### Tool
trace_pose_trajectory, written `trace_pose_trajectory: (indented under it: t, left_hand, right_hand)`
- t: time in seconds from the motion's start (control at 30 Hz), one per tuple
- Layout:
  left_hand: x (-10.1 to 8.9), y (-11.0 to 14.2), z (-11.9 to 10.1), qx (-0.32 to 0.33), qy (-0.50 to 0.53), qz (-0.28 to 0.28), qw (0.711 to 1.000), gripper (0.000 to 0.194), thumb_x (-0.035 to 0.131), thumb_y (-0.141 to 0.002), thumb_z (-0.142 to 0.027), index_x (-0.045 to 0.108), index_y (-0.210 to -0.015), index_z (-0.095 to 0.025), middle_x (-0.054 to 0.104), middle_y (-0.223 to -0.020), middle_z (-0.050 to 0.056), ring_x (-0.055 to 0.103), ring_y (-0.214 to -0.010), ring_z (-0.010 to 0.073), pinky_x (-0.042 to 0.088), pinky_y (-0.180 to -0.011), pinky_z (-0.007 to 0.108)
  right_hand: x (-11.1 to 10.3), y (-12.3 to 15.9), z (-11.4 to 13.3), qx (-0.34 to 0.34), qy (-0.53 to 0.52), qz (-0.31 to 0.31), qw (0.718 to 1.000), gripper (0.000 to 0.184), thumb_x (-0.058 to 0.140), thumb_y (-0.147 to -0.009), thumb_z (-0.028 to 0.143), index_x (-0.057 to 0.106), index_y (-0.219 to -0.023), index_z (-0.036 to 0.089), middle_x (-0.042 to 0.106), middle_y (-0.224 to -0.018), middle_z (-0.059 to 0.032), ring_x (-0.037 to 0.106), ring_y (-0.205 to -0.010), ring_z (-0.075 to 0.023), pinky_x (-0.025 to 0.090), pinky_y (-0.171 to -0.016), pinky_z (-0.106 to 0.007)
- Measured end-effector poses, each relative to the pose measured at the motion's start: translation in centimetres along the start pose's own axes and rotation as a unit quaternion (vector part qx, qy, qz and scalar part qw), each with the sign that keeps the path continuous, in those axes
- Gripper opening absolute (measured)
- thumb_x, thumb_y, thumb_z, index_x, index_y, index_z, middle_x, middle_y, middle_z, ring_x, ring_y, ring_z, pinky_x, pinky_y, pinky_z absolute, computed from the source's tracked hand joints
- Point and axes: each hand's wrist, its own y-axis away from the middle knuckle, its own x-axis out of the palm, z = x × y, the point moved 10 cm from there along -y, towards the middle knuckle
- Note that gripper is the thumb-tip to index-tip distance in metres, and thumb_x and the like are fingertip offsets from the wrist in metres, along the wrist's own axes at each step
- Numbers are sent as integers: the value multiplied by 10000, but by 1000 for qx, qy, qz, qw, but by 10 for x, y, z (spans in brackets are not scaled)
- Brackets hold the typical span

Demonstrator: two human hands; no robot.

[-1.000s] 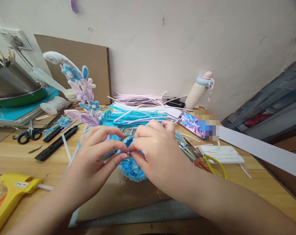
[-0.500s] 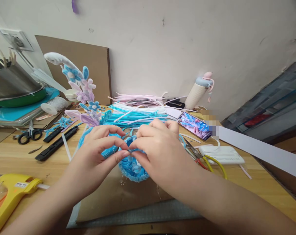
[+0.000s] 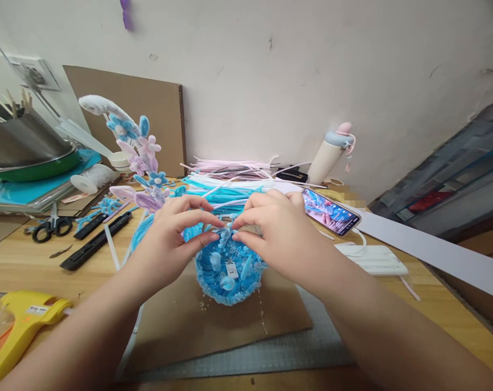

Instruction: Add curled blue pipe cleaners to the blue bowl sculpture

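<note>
Judging by its fuzz, the blue bowl on the cardboard is prob. light, soft & crushable, so best held lightly at the rim. L hand & R hand each have a part-open grip at its far side; can't tell if either pinches anything.

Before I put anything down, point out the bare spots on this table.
Bare wood: between glue gun, longer black cutter and left forearm; also between power bank, white strip and right forearm. Crowded: the back, with pipe cleaners and phone.
</note>
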Motion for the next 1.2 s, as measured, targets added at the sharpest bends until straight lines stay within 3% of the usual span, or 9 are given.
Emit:
trace_pose_trajectory:
  t: [0.2, 0.57, 1.03, 1.2]
  left_hand:
    - [3, -1, -1, 11, -4, 7, 1000, 89, 629, -885, -258, 703, -894, -306, 584, -1079, 6, 538, -1060, 224, 383, -937, 423]
    - [6, 0, -5, 22, 24, 18, 999, 115, 637, -887, -252, 708, -914, -336, 577, -1075, -19, 537, -1079, 189, 381, -967, 364]
    - [13, -11, 9, -110, 125, 55, 984, 170, 644, -805, -364, 717, -743, -223, 619, -1006, 36, 563, -1008, 236, 401, -944, 434]
    - [13, -11, 11, -118, 124, 75, 982, 161, 653, -795, -376, 726, -753, -239, 606, -1029, 30, 565, -1028, 237, 391, -972, 439]
  right_hand:
    - [6, -4, 1, -2, 14, 4, 1000, 84, 712, -849, 284, 782, -802, 290, 657, -841, -16, 521, -909, -245, 206, -734, -378]
    - [9, -6, 6, -10, 17, -11, 1000, 147, 679, -850, 235, 770, -743, 277, 581, -825, -19, 468, -867, -222, 173, -680, -349]
    - [5, -4, 11, -31, 23, -53, 998, 203, 657, -854, 230, 751, -674, 246, 563, -798, -30, 432, -836, -221, 168, -676, -360]
    - [3, -3, 10, -30, 19, -42, 998, 175, 669, -862, 246, 765, -716, 259, 584, -823, -34, 467, -863, -233, 204, -705, -377]
